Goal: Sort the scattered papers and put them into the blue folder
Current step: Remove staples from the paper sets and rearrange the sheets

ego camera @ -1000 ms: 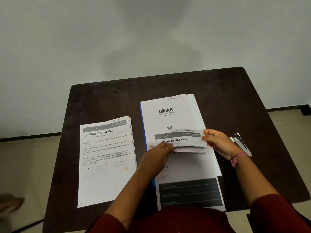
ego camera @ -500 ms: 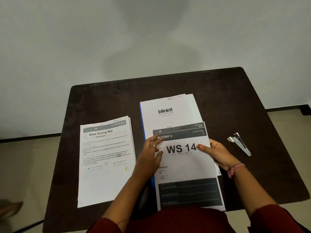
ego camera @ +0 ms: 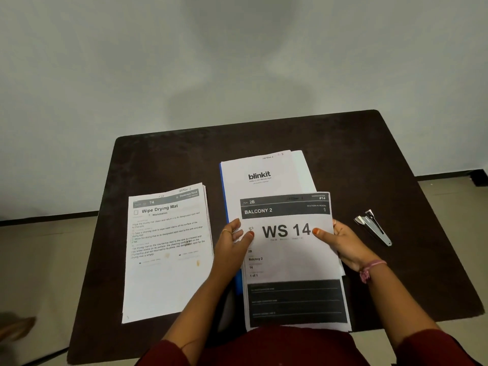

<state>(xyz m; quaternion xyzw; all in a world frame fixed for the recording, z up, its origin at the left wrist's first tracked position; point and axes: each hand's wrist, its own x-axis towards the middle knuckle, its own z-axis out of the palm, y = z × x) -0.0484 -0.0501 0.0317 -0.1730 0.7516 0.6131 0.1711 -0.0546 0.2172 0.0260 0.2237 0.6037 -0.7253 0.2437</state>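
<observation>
Both my hands hold a bundle of papers whose top sheet reads "WS 14" (ego camera: 290, 260). My left hand (ego camera: 232, 244) grips its left edge with the thumb on top. My right hand (ego camera: 340, 244) grips the right edge, thumb on the print. Under the bundle lies a "blinkit" sheet (ego camera: 260, 180) on the blue folder (ego camera: 224, 196), of which only a thin left edge shows. A separate stack headed "Wipe Drying Mat" (ego camera: 169, 249) lies flat on the left of the dark table (ego camera: 343, 149).
A metal staple remover (ego camera: 372, 227) lies on the table to the right of my right hand. The table stands against a plain wall, with floor on both sides. My dark red sleeves reach in from the near edge.
The "Organize Napkins" sheets that stood folded up in my hands have gone down. The "WS 14" sheet now faces up on top, held flat over the folder.
</observation>
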